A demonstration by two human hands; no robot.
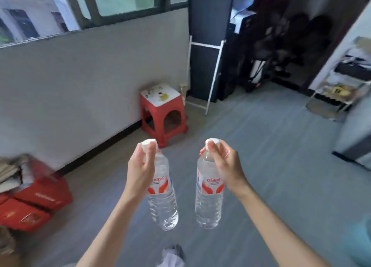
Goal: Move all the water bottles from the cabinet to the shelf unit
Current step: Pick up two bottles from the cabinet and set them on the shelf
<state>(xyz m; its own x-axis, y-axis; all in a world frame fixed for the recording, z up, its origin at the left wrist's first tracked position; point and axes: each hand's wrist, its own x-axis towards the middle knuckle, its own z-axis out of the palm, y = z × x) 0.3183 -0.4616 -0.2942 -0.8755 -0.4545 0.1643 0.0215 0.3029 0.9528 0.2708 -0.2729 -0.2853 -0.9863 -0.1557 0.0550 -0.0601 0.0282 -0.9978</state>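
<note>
I carry two clear water bottles with white caps and red-and-white labels, both hanging upright above the grey floor. My left hand point(141, 166) grips the left bottle point(163, 202) by its neck and cap. My right hand point(221, 162) holds the right bottle point(208, 202) the same way. A white wire shelf unit point(339, 86) with a few items on it stands at the far right edge. The cabinet is out of view.
A red plastic stool point(162, 110) stands by the grey wall ahead. Red boxes point(36, 200) and stacked papers lie at the left. A white metal frame point(208, 74) leans against a dark panel, with dark clutter behind. A grey piece of furniture point(353, 138) sits at the right.
</note>
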